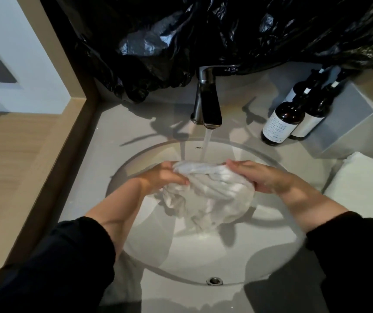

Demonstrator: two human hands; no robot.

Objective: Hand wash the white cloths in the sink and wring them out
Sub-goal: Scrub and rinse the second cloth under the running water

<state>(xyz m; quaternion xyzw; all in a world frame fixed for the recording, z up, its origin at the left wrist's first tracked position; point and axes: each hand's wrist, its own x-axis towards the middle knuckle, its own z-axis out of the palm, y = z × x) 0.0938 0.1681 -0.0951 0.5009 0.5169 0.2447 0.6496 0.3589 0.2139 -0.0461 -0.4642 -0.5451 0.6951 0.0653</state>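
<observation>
Item: crumpled wet white cloth (pixel 208 193), bunched above the round white ceramic sink (pixel 203 251). Its upper edge is sitting under the water running from the dark metal faucet (pixel 208 102), probably so that it is soaking while being rubbed.
Left hand (pixel 163 177): fingers curling round the cloth's left fold, gripping it.
Right hand (pixel 264 177): thumb lying on top, fingers wrapping beneath, clasping the right side.
Lower folds are hanging loose, so wringing seems not yet done.
</observation>
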